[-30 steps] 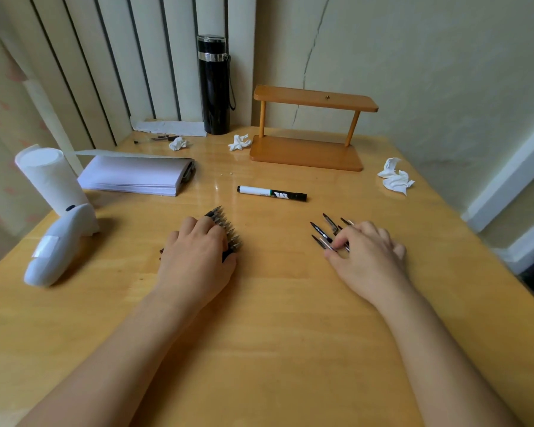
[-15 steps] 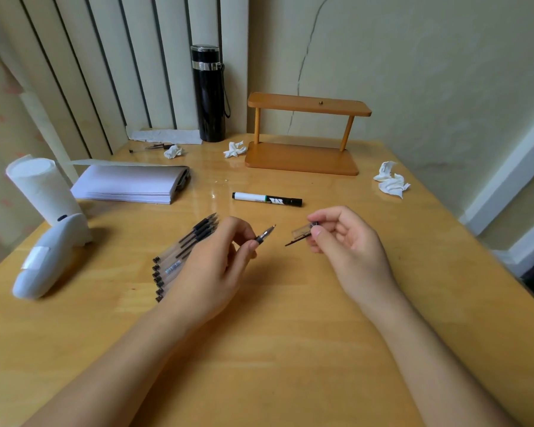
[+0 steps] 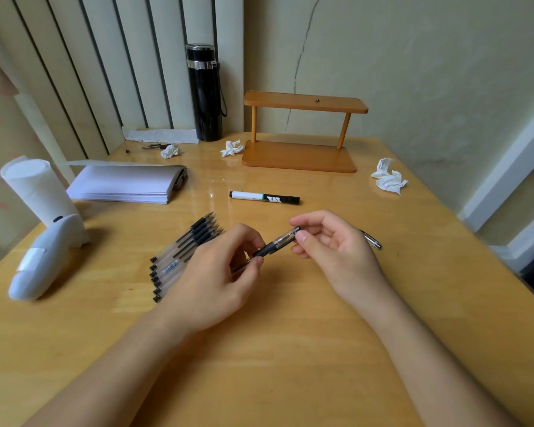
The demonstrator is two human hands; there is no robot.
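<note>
Above the middle of the wooden table (image 3: 290,349), my left hand (image 3: 216,282) pinches the black grip end of a clear gel pen (image 3: 279,241). My right hand (image 3: 330,245) pinches a clear cap at the pen's far end, so the pen and cap join between both hands. Several more clear pens (image 3: 182,254) lie in a row on the table, partly hidden behind my left hand. One pen cap (image 3: 372,240) pokes out from behind my right hand.
A black-and-white marker (image 3: 264,197) lies beyond the hands. A paper stack (image 3: 124,183), paper roll (image 3: 34,189) and white device (image 3: 47,257) sit left. At the back stand a black flask (image 3: 204,92) and wooden shelf (image 3: 302,131); crumpled tissues (image 3: 389,177) lie right.
Both hands lifted off the table, the left with a pen and the right with a cap. The two were apart half a second ago and now meet, cap over the pen's tip.
</note>
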